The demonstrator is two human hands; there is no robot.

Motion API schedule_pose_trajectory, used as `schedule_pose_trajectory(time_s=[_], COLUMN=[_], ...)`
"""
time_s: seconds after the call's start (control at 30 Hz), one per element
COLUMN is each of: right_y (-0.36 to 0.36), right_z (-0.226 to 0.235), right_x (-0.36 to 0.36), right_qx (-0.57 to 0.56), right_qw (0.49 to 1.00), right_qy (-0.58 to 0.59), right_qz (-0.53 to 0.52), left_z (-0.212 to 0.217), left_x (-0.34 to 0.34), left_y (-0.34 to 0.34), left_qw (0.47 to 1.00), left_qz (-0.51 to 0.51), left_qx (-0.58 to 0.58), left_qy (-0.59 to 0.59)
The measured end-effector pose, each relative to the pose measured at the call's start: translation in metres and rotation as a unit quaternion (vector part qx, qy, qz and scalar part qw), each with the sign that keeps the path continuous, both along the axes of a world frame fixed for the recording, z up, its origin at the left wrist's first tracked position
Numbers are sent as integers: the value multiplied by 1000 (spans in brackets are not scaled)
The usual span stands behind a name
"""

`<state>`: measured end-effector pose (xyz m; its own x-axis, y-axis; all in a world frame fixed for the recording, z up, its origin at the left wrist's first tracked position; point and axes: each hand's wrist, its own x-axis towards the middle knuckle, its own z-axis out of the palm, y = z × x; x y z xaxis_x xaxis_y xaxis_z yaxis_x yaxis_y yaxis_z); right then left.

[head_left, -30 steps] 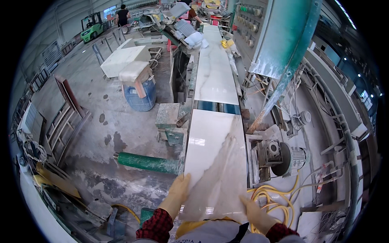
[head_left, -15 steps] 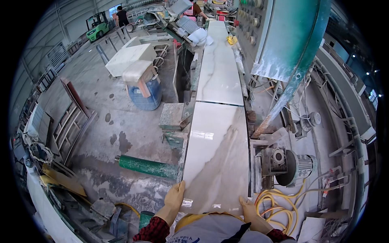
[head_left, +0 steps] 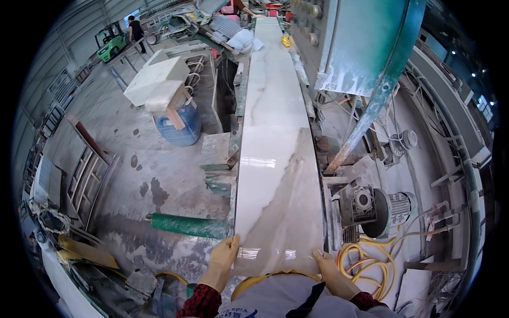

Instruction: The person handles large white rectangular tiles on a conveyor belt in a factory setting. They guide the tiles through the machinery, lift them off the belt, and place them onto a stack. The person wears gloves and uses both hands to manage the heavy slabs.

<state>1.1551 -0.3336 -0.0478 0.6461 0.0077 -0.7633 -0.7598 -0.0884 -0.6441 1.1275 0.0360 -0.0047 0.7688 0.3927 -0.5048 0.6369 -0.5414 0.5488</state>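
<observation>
A glossy white slab (head_left: 265, 196) with a broad grey-brown vein lies lengthwise in front of me, its near end close to my body. My left hand (head_left: 222, 259) grips its near left corner, thumb at the edge. At the near right corner my right hand (head_left: 333, 273) holds the other edge, thumb on top; the fingers under the slab are hidden. Beyond it lies a second white slab (head_left: 271, 100) in line with it, the two ends meeting at a faint seam. Both slabs rest along a narrow conveyor-like bed.
A green roller (head_left: 188, 226) juts out left of the bed. On the right stand a motor (head_left: 395, 208), coiled yellow hose (head_left: 366, 265) and a green-white control cabinet (head_left: 352, 47). A blue drum (head_left: 180, 127) and green forklift (head_left: 111, 42) are left. Two other people are far off.
The dark gap between the two slabs has closed to a faint seam. My hands keep their hold on the near corners. The view has shifted slightly, and the person near the forklift has moved.
</observation>
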Motion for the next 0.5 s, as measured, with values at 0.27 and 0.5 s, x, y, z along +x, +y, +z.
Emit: schedule_pose_trajectory(time_s=[0.27,0.5], right_y=[-19,53], right_z=[60,52], right_x=[67,146], right_qx=[-381,-325], right_qw=[832,712], right_qy=[-301,-519], right_qz=[268,345], left_z=[-3,-2], left_x=[48,134], left_y=[36,-19], left_qw=[965,850], left_qz=[-45,-343], left_qx=[52,149], left_qy=[-253,-371])
